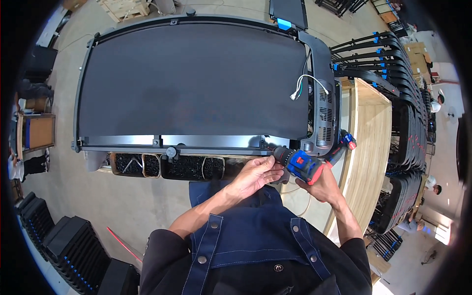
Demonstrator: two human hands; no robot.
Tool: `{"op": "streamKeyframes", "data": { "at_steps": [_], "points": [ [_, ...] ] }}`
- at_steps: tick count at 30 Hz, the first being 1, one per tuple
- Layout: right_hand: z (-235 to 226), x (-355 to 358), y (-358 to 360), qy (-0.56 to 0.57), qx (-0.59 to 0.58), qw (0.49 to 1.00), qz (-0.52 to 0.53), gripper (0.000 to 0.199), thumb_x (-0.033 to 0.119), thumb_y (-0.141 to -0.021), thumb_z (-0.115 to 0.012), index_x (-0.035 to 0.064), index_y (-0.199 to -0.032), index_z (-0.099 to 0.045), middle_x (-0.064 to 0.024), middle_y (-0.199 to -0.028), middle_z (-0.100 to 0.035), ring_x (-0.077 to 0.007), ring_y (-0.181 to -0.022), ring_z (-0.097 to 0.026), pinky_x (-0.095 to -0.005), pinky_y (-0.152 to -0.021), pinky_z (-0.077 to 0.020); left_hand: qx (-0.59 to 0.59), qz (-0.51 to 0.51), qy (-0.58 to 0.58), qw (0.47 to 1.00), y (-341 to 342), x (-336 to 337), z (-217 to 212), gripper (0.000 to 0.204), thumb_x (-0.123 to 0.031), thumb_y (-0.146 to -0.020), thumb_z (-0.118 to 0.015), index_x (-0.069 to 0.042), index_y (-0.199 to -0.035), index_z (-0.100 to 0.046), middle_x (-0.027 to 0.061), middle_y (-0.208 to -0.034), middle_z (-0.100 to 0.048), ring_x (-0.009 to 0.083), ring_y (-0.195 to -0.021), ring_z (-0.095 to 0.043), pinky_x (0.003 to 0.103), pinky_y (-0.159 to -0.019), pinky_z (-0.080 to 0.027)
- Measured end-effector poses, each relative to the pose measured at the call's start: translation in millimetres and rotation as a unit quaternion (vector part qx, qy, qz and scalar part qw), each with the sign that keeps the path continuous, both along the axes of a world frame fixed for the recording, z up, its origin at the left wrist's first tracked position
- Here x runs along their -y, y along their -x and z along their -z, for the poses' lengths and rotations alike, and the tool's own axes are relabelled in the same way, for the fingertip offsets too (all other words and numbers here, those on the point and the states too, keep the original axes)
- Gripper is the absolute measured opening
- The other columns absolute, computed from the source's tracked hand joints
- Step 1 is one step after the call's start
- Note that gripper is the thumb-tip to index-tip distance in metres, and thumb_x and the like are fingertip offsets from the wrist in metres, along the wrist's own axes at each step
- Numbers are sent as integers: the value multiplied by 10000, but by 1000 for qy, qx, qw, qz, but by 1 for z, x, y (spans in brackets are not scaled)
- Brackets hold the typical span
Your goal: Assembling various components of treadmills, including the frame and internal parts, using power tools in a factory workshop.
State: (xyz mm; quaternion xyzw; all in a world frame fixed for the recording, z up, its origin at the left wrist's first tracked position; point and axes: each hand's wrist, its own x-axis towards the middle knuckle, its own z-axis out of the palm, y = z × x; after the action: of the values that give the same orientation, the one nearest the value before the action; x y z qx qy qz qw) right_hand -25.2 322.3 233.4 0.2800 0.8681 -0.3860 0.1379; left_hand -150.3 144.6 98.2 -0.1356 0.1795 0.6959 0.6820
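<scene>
A treadmill base with a wide black belt (pixel 196 78) lies across the view in front of me. My right hand (pixel 322 186) is wrapped round a blue, red and black cordless drill (pixel 302 164), its chuck pointing left at the near side frame, by the motor end. My left hand (pixel 258 176) is beside the chuck, thumb and fingers pressed together against the frame edge. Anything between those fingertips is too small to make out. White connector wires (pixel 306 84) lie over the black slotted motor housing (pixel 325 110).
Below the near frame sit bins of dark small hardware (pixel 184 167). A second blue and red power tool (pixel 348 140) rests right of the motor housing. Further right are a wooden crate (pixel 372 147) and stacked black frames (pixel 413 108). Black stacked parts (pixel 81 250) stand lower left.
</scene>
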Motion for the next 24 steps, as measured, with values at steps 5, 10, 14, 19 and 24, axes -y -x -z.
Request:
{"op": "streamKeyframes", "data": {
  "at_steps": [5,10,14,19,24],
  "points": [
    [-8,-14,33,-8,93,994,-50,334,84,-756,-777,-2,-1058,-663,-165,-853,-705,-324,-775,-687,-393,-738,-544,43,-5,25,999,1,-2,14,290,-280,-1006,-664,-13,-1118,-673,114,-1065,-704,218,-985,-708,332,-880,-611],
    [-5,-16,50,-34,137,986,-87,362,55,-740,-775,4,-1074,-644,-148,-876,-697,-309,-817,-685,-401,-788,-548,56,-17,25,998,1,-1,22,346,-300,-1008,-660,18,-1142,-642,121,-1067,-704,202,-983,-698,318,-887,-614],
    [-9,-12,62,-33,143,986,-82,361,151,-776,-776,8,-1091,-675,-214,-857,-718,-401,-834,-704,-447,-745,-551,59,-21,12,998,4,0,28,337,-299,-1016,-649,17,-1132,-642,122,-1070,-698,203,-983,-698,318,-885,-612],
    [-15,-6,80,-122,156,959,-203,481,94,-710,-751,34,-1180,-671,-230,-844,-720,-402,-839,-715,-459,-751,-573,25,18,34,999,3,8,35,366,-330,-1021,-646,13,-1150,-641,110,-1070,-693,190,-968,-694,320,-879,-593],
    [-14,-10,102,-129,227,938,-227,554,176,-673,-803,46,-1198,-683,-218,-902,-730,-389,-880,-715,-460,-788,-569,4,34,29,999,6,15,34,372,-320,-1033,-633,10,-1204,-636,107,-1071,-694,172,-938,-685,307,-859,-579]
  ]
}}
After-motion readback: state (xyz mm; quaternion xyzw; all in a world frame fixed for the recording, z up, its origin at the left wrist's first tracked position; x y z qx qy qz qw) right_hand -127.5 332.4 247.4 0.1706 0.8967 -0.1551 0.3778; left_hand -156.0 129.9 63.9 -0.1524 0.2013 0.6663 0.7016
